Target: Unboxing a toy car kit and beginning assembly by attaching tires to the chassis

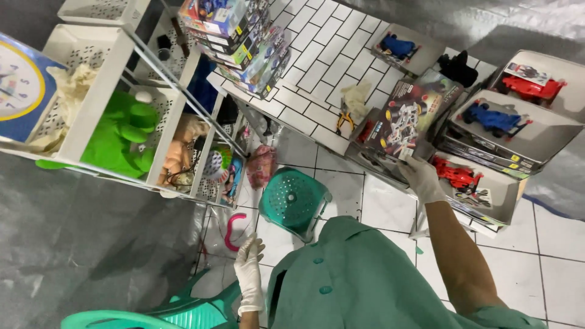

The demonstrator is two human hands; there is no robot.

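Note:
My right hand (421, 178), in a white glove, reaches out and grips the near edge of a dark toy box (407, 116) with a robot picture, lifted at a tilt over the white tiled table (323, 55). My left hand (249, 268), also gloved, hangs low near my green shirt with fingers apart, holding nothing, above a green plastic chair (177, 311). A pink curved piece (230, 230) lies on the floor just beyond the left hand.
Open boxes with a red toy car (458, 175), a blue car (493, 119) and another red car (530, 87) lie at right. A stack of toy boxes (244, 42) stands at top. A white rack (109, 79) holds a green plush (122, 137) and a clock (18, 85). A teal stool (294, 200) stands below.

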